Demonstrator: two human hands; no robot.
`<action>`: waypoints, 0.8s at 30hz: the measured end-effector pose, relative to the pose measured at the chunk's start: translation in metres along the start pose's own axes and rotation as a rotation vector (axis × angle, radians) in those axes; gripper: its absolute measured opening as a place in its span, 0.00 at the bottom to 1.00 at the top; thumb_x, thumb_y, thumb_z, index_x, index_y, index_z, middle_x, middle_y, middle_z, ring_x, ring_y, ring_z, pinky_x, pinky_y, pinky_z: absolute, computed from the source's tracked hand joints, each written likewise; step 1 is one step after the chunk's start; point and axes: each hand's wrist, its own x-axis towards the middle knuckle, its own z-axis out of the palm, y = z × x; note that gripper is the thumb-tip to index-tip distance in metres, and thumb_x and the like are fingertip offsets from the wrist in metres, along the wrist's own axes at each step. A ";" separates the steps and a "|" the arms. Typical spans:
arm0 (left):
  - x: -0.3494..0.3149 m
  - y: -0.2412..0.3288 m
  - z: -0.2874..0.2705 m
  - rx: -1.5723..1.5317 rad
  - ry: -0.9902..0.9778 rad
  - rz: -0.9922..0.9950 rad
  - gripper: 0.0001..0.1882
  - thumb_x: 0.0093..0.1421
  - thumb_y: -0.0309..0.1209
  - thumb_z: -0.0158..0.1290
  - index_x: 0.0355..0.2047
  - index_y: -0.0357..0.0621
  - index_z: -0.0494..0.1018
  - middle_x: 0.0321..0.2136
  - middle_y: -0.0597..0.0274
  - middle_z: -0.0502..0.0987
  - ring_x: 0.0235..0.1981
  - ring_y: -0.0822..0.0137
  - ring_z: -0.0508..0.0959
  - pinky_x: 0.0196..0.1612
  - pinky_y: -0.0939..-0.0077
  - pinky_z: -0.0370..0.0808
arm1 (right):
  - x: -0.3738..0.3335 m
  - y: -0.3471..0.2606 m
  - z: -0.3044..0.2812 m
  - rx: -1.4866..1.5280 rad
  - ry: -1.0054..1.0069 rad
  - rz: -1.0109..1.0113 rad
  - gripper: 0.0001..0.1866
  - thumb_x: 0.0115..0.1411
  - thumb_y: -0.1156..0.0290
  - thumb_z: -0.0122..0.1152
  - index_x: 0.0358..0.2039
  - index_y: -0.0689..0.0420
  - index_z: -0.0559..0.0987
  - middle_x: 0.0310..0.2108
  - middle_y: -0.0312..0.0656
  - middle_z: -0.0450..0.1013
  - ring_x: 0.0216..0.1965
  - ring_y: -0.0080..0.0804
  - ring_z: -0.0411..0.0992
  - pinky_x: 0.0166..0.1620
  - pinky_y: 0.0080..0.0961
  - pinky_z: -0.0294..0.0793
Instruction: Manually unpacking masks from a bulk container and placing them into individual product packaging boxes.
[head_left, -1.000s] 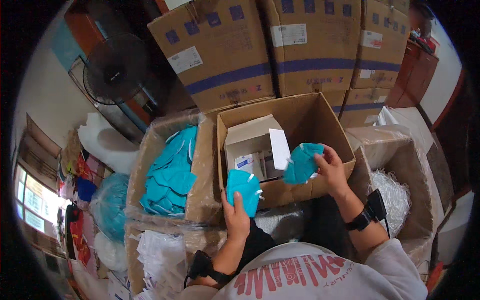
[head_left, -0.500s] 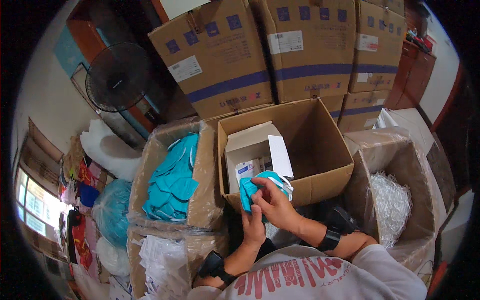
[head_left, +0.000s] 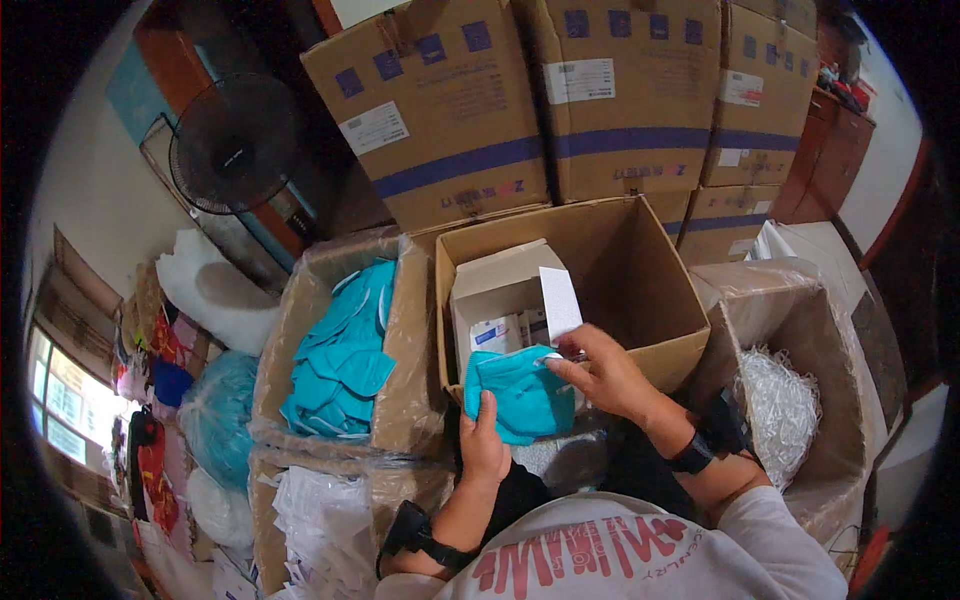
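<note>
A teal face mask (head_left: 522, 396) is spread fairly flat between my hands, at the near edge of an open cardboard carton (head_left: 650, 362). My left hand (head_left: 484, 446) grips its left side, thumb on top and the other fingers hidden behind. At the mask's upper right edge, my right hand (head_left: 606, 374) pinches a small white part, probably the ear loop. Inside the carton stands an open white box (head_left: 505, 275) with small printed packets (head_left: 494, 334) in it. To the left, another carton holds a pile of teal masks (head_left: 340, 370).
White sheets or bags (head_left: 322, 525) fill a lined carton at lower left. On the right, a lined carton (head_left: 845, 420) holds tangled white straps (head_left: 780, 415). Sealed cartons (head_left: 440, 110) stand stacked behind. A fan (head_left: 232, 145) and a teal-filled plastic bag (head_left: 215, 410) are at left.
The mask has gone from bunched up to spread out. My right hand has moved right and up to its upper edge; my left hand has shifted slightly left.
</note>
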 end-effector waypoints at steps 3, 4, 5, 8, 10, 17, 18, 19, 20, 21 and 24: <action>-0.001 -0.002 -0.002 -0.007 0.011 -0.012 0.18 0.62 0.36 0.41 0.49 0.39 0.61 0.46 0.58 0.68 0.46 0.64 0.69 0.50 0.68 0.65 | -0.010 0.009 0.011 0.106 -0.051 0.070 0.08 0.53 0.70 0.57 0.29 0.60 0.69 0.27 0.43 0.65 0.27 0.32 0.64 0.29 0.23 0.65; -0.001 -0.001 -0.003 -0.026 -0.022 -0.019 0.19 0.62 0.36 0.40 0.49 0.39 0.61 0.46 0.58 0.67 0.47 0.63 0.68 0.50 0.66 0.65 | -0.011 0.009 0.012 0.088 -0.039 0.050 0.08 0.53 0.70 0.56 0.29 0.60 0.69 0.26 0.42 0.65 0.26 0.31 0.64 0.29 0.23 0.65; -0.001 0.000 -0.004 -0.045 -0.055 -0.026 0.19 0.62 0.37 0.40 0.50 0.39 0.60 0.47 0.57 0.67 0.48 0.62 0.68 0.51 0.65 0.64 | -0.012 0.008 0.014 0.070 -0.027 0.029 0.07 0.53 0.71 0.56 0.29 0.60 0.69 0.26 0.42 0.65 0.26 0.30 0.64 0.28 0.22 0.65; -0.001 0.000 -0.014 0.094 -0.088 -0.051 0.19 0.62 0.37 0.41 0.50 0.39 0.60 0.47 0.57 0.67 0.47 0.62 0.68 0.51 0.64 0.64 | -0.010 0.000 0.017 0.063 -0.026 0.021 0.07 0.55 0.71 0.54 0.28 0.60 0.69 0.25 0.41 0.65 0.24 0.26 0.63 0.28 0.20 0.64; -0.003 0.001 -0.011 0.041 -0.134 -0.052 0.17 0.60 0.34 0.44 0.48 0.39 0.63 0.44 0.60 0.69 0.45 0.67 0.69 0.49 0.70 0.65 | -0.011 -0.001 0.019 0.108 -0.016 0.088 0.07 0.55 0.71 0.54 0.28 0.60 0.68 0.24 0.39 0.64 0.24 0.23 0.62 0.27 0.19 0.64; -0.006 -0.003 -0.009 0.032 -0.115 -0.055 0.15 0.59 0.34 0.46 0.44 0.40 0.67 0.40 0.64 0.72 0.39 0.73 0.71 0.44 0.76 0.68 | -0.021 0.003 0.025 0.179 -0.070 0.237 0.08 0.54 0.70 0.54 0.29 0.61 0.69 0.26 0.44 0.65 0.27 0.34 0.65 0.30 0.26 0.65; -0.004 -0.003 -0.012 0.112 -0.103 -0.060 0.14 0.59 0.34 0.46 0.43 0.40 0.68 0.38 0.65 0.72 0.37 0.74 0.71 0.42 0.77 0.68 | -0.021 0.002 0.022 0.171 -0.118 0.259 0.09 0.53 0.70 0.55 0.30 0.62 0.69 0.28 0.48 0.67 0.29 0.42 0.67 0.32 0.31 0.67; -0.001 -0.002 -0.017 0.192 -0.092 -0.064 0.14 0.59 0.35 0.46 0.42 0.40 0.68 0.37 0.66 0.73 0.35 0.75 0.71 0.41 0.78 0.68 | -0.020 0.005 0.016 0.086 -0.112 0.151 0.10 0.52 0.70 0.55 0.32 0.62 0.70 0.29 0.49 0.67 0.30 0.44 0.67 0.34 0.33 0.67; 0.001 0.002 -0.021 0.272 -0.081 -0.069 0.14 0.59 0.35 0.46 0.41 0.39 0.69 0.35 0.67 0.73 0.33 0.76 0.71 0.39 0.79 0.68 | -0.017 0.009 0.008 0.001 -0.107 0.042 0.11 0.52 0.69 0.56 0.33 0.62 0.70 0.30 0.50 0.67 0.32 0.45 0.68 0.36 0.34 0.67; 0.002 0.013 -0.016 0.444 -0.081 -0.063 0.14 0.60 0.37 0.45 0.39 0.39 0.70 0.32 0.68 0.74 0.30 0.79 0.71 0.36 0.81 0.68 | -0.015 0.014 0.003 -0.082 -0.099 -0.058 0.13 0.52 0.69 0.56 0.35 0.62 0.70 0.31 0.51 0.68 0.33 0.47 0.68 0.38 0.36 0.67; 0.005 0.021 -0.026 0.632 -0.118 0.018 0.16 0.60 0.38 0.46 0.39 0.38 0.70 0.32 0.66 0.74 0.31 0.77 0.71 0.36 0.81 0.68 | 0.001 -0.013 -0.004 0.053 -0.063 -0.237 0.14 0.52 0.66 0.57 0.36 0.61 0.70 0.36 0.48 0.67 0.40 0.45 0.66 0.42 0.36 0.65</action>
